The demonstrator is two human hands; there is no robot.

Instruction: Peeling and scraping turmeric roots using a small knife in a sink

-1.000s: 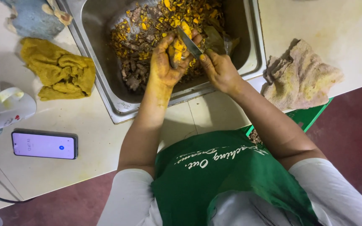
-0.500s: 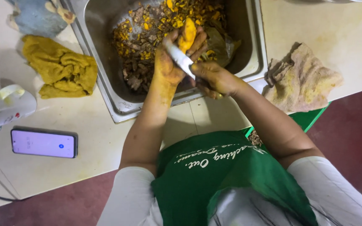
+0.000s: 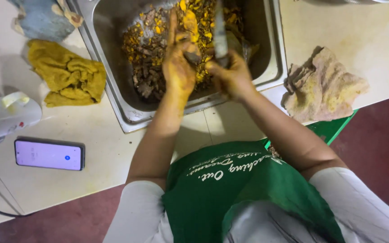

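Over a steel sink (image 3: 127, 112) full of orange and brown peelings (image 3: 149, 67), my left hand (image 3: 178, 63), stained yellow, holds an orange root piece (image 3: 189, 22) upright. My right hand (image 3: 232, 76) grips a knife (image 3: 220, 36) whose blade points up and away, just to the right of the root. Both hands hover above the pile of scraps.
A yellow-stained cloth (image 3: 66, 78) lies left of the sink, a bluish rag (image 3: 41, 18) beyond it. A stained beige cloth (image 3: 323, 87) lies right of the sink. A lit phone (image 3: 49, 154) and a white mug (image 3: 5, 114) sit on the counter at left.
The knife has swung from lying across the root to pointing upright beside it. My hands have shifted slightly within the sink; the root stays in my left hand.
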